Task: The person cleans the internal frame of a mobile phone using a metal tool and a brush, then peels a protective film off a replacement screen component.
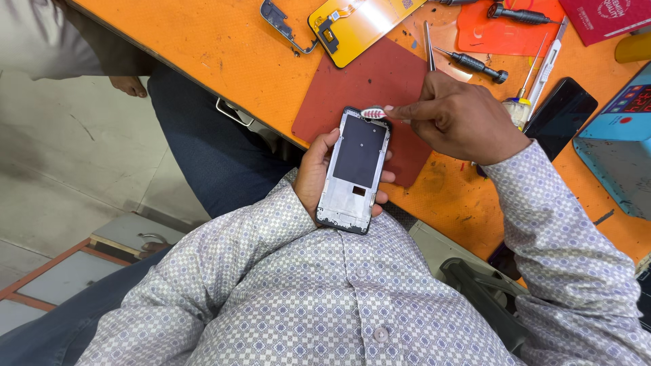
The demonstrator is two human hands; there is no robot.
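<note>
phone frame (355, 171): lying open-side up in the left hand, above the person's lap at the near edge of the orange table (224, 47).
left hand (317, 173): cupping the frame from beneath, fingers wrapping both long sides, clamped on it.
brush (374, 113): its small head is touching the frame's top edge.
right hand (456, 120): pinching the brush handle, fingers closed around it.
red mat (369, 81): lying under the right hand.
around: yellow screen panel (359, 24), tweezers (429, 46), screwdriver (472, 64), black phone (560, 108).
</note>
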